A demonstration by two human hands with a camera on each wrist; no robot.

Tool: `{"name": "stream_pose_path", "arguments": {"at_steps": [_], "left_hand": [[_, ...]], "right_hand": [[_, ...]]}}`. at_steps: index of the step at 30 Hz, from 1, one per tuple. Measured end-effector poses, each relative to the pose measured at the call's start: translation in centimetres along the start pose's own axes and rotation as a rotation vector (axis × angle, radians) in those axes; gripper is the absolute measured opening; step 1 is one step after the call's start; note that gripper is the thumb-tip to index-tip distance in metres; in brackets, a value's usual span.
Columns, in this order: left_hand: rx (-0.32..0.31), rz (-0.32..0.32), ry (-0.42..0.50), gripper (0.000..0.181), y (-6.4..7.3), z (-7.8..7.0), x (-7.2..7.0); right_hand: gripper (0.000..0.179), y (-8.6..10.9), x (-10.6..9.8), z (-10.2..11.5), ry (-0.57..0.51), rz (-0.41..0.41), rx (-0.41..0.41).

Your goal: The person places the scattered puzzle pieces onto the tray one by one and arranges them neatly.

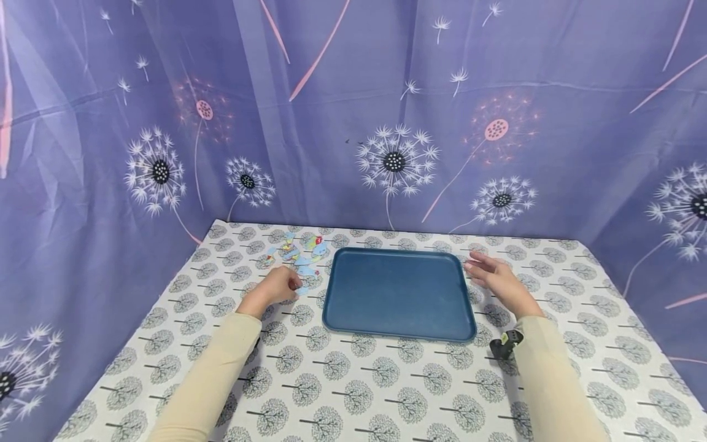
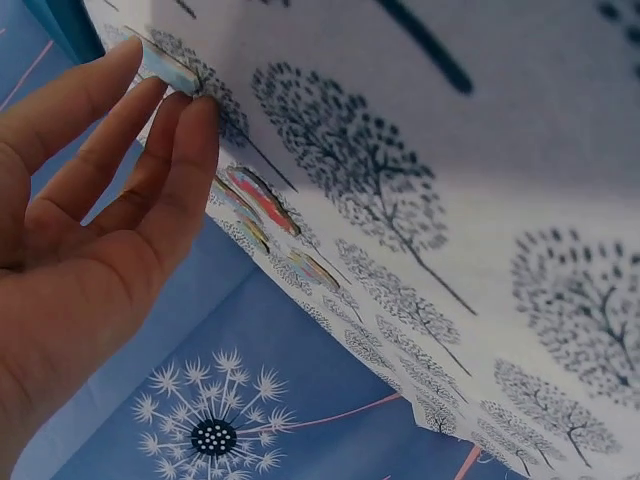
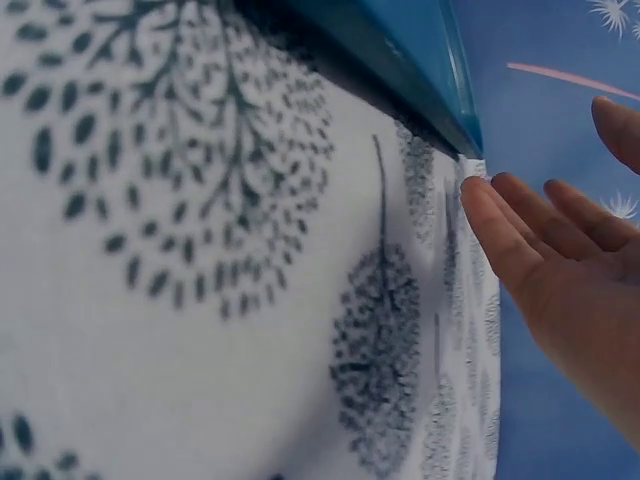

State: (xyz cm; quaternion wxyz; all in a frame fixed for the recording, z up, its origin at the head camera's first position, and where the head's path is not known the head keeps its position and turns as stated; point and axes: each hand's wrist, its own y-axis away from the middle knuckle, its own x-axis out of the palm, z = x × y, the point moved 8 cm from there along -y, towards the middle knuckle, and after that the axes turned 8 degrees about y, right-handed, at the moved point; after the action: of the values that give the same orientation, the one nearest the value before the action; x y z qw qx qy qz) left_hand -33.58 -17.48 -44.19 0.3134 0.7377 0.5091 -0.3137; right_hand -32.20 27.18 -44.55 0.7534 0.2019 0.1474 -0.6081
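Left hand [image 1: 278, 285] curving beside flat light-blue piece [image 1: 302, 291], can't tell if grasping; edge-pinching looking safest. Right hand [image 1: 497, 281] hovering, fingers loose, beside dark-blue rectangular tray [image 1: 399, 296].

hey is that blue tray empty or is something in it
Empty: the tray shows only its bare bottom; the colourful pieces lie outside.

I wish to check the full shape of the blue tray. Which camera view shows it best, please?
The head view: the blue tray lies whole and uncovered there, all four corners visible. The right wrist view shows only part of its side, at the top; the left wrist view, just a sliver at the upper left.
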Motion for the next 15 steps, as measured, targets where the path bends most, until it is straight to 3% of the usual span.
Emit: {"name": "stream_pose_path", "arguments": {"at_steps": [7,15], "left_hand": [[-0.006,-0.051,-0.012,0.021,0.1,0.1,0.1],[0.004,-0.093,-0.033,0.019,0.3,0.1,0.1]], "right_hand": [[0.070,-0.2,0.8,-1.5,-0.170,0.076,0.051],[0.065,-0.3,1.1,-2.0,-0.140,0.089,0.059]]}}
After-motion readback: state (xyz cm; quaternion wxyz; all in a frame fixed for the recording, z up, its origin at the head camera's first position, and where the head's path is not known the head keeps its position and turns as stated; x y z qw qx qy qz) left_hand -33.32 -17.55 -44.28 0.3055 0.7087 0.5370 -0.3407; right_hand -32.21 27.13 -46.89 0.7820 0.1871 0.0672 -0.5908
